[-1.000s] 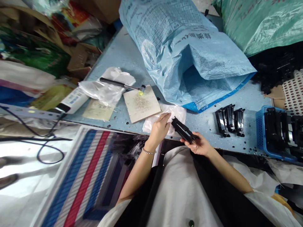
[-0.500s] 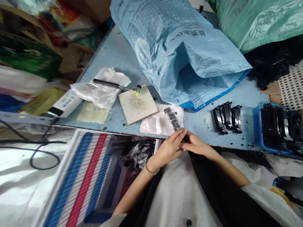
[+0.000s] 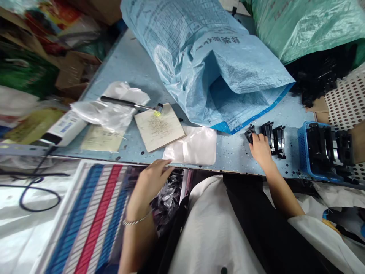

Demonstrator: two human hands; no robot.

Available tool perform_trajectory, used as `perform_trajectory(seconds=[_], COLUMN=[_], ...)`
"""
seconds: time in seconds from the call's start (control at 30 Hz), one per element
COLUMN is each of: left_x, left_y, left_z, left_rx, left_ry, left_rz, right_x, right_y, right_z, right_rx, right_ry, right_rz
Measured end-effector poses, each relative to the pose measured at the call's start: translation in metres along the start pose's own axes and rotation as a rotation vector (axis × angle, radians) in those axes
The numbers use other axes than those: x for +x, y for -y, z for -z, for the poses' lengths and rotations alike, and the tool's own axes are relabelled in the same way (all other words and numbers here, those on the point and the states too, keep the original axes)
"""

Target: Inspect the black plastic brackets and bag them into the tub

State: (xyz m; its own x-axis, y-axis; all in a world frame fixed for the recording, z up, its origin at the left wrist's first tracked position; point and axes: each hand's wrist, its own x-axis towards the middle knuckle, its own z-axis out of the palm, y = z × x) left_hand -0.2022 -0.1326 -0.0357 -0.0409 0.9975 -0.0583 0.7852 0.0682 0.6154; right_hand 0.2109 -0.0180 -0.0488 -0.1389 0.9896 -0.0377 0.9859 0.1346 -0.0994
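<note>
My right hand (image 3: 261, 154) is on the right part of the table with its fingers closed on a black plastic part (image 3: 250, 134). Two more black parts (image 3: 273, 137) lie just right of it. My left hand (image 3: 151, 182) is at the table's front edge, fingers stretched and thumb apart, with nothing visible in it. Its fingertips are close to the left corner of a stack of clear plastic bags (image 3: 199, 146). Below that hand, bagged black parts (image 3: 168, 198) lie in a striped woven bag (image 3: 99, 205), partly hidden by my arm.
A small hammer (image 3: 131, 103) rests across crumpled plastic and a worn board (image 3: 159, 127). Behind them lies a large blue sack (image 3: 228, 64) with its mouth towards me. A blue basket (image 3: 303, 152) of black parts stands at right, beside a perforated white panel (image 3: 342, 99).
My hands, together at the table edge before, have parted: the left went left over the striped bag, the right reached the black parts. The bagged part has left the bag stack.
</note>
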Motion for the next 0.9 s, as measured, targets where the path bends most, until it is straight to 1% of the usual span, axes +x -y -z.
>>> perform_trajectory(seconds=[0.1, 0.17, 0.23, 0.27, 0.3, 0.37, 0.43, 0.5, 0.57, 0.6, 0.67, 0.7, 0.73, 0.77, 0.8, 0.83, 0.9], left_x=[0.035, 0.054, 0.068, 0.074, 0.078, 0.084, 0.087, 0.085, 0.079, 0.075, 0.068, 0.065, 0.064, 0.064, 0.065, 0.068, 0.073], left_y=[-0.041, -0.067, -0.081, -0.082, -0.08, -0.072, -0.063, -0.059, -0.061, -0.063, -0.068, -0.07, -0.071, -0.071, -0.071, -0.07, -0.067], left_z=[-0.053, -0.083, -0.104, -0.109, -0.112, -0.11, -0.103, -0.097, -0.094, -0.094, -0.096, -0.098, -0.1, -0.103, -0.106, -0.108, -0.11], left_rx=[-0.16, -0.164, -0.121, -0.121, -0.148, -0.261, -0.37, -0.421, -0.422, -0.413, -0.412, -0.431, -0.465, -0.509, -0.556, -0.601, -0.661], left_ry=[-0.062, -0.132, -0.122, -0.089, -0.044, 0.03, 0.057, 0.038, 0.004, -0.011, -0.026, -0.024, -0.021, -0.016, -0.011, -0.005, 0.0], left_rz=[-0.115, -0.121, -0.111, -0.105, -0.102, -0.09, -0.053, 0.016, 0.078, 0.091, 0.091, 0.093, 0.104, 0.125, 0.155, 0.187, 0.221], right_x=[-0.011, -0.018, -0.022, -0.024, -0.027, -0.033, -0.042, -0.051, -0.056, -0.056, -0.054, -0.053, -0.052, -0.052, -0.054, -0.056, -0.063], right_y=[0.02, 0.027, 0.025, 0.022, 0.018, 0.011, 0.004, -0.002, -0.011, -0.016, -0.023, -0.025, -0.023, -0.018, -0.01, 0.001, 0.027], right_z=[-0.002, 0.001, 0.005, 0.007, 0.008, 0.008, 0.007, 0.005, 0.003, 0.003, 0.004, 0.005, 0.006, 0.006, 0.006, 0.004, -0.003], right_rx=[-0.001, 0.043, 0.115, 0.154, 0.188, 0.225, 0.225, 0.232, 0.262, 0.279, 0.342, 0.417, 0.541, 0.715, 0.927, 1.153, 1.543], right_ry=[0.022, 0.011, -0.004, -0.016, -0.034, -0.071, -0.054, 0.029, 0.112, 0.133, 0.133, 0.134, 0.15, 0.197, 0.281, 0.401, 0.695], right_rz=[0.19, 0.272, 0.314, 0.314, 0.292, 0.192, 0.067, -0.04, -0.123, -0.16, -0.218, -0.236, -0.255, -0.274, -0.294, -0.313, -0.356])
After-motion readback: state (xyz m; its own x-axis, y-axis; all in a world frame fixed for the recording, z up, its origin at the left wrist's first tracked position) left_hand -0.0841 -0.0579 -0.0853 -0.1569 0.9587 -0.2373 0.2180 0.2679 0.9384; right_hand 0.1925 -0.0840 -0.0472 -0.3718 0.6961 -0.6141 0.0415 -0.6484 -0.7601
